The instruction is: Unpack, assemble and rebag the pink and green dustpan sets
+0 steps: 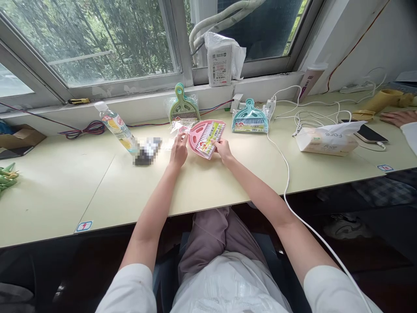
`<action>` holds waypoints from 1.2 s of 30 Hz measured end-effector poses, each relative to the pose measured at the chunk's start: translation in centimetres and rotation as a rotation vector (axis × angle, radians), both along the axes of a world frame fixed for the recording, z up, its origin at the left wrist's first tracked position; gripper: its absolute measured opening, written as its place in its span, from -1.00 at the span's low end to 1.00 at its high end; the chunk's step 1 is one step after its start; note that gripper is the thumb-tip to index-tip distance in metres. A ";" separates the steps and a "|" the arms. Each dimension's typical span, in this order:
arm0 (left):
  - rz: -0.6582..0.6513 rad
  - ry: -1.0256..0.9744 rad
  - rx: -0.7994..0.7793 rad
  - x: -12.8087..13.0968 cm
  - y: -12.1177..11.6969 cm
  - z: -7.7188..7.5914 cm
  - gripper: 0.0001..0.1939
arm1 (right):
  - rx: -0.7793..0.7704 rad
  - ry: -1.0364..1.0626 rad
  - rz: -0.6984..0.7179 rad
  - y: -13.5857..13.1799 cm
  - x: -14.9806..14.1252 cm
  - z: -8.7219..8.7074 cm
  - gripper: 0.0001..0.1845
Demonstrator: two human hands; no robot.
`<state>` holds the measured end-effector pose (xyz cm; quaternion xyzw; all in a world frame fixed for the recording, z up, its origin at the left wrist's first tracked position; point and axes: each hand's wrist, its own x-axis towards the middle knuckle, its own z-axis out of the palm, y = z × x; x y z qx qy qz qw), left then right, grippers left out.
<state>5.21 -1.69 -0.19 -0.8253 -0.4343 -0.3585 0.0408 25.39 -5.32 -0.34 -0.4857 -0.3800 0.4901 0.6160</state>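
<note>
Pink dustpan-and-brush set (pixel 196 138), one, between two bare hands above the table (pixel 140 195).
Right hand (pixel 223 149): thumb and fingers pinching the set's right edge, thumb over the printed label (pixel 212 134); left hand (pixel 179 150): fingers at the handle end, whether closed on it cannot be told. Just behind: green dustpan set (pixel 183 107), wrapped, leaning at the sill; to the right, blue dustpan set (pixel 250 119), likewise wrapped. To the left, one tilted bottle (pixel 117 128), white cap. Farther right: tissue pack (pixel 327 140), phone (pixel 369 131) with white cable, another person's hand (pixel 399 117).
</note>
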 end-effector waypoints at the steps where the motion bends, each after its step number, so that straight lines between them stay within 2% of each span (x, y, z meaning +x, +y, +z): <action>1: -0.028 -0.024 0.012 0.1 0.0 0.0 -0.42 | 0.003 0.004 0.015 -0.1 -0.1 0.2 -0.91; 6: -0.135 -0.077 0.072 0.3 -0.2 0.3 -0.45 | -0.019 0.072 0.088 -0.4 -0.1 0.8 -0.95; 10: -0.200 -0.086 0.056 0.6 -0.9 0.8 -0.46 | -0.014 0.119 0.089 -0.3 0.0 0.7 -0.95; 18: -0.238 -0.155 -0.003 1.7 -2.2 1.9 -0.48 | -0.068 0.156 0.067 0.0 0.2 0.5 -0.94; 22: -0.232 -0.216 -0.017 2.0 -2.3 1.9 -0.51 | -0.053 0.130 0.129 -0.2 0.2 0.7 -0.97; 26: -0.293 -0.208 -0.047 2.2 -2.5 1.8 -0.51 | -0.024 0.110 0.179 -0.4 0.0 0.7 -0.94; 30: -0.334 -0.261 -0.070 2.4 -2.6 1.6 -0.54 | -0.020 0.133 0.149 -0.1 0.0 0.4 -0.95; 33: -0.294 -0.310 -0.046 2.7 -2.9 1.7 -0.56 | 0.000 0.147 0.117 0.0 0.0 0.2 -0.95; 36: -0.092 -0.405 0.039 2.9 -3.3 1.8 -0.58 | 0.022 0.174 0.098 -0.1 0.1 0.3 -0.94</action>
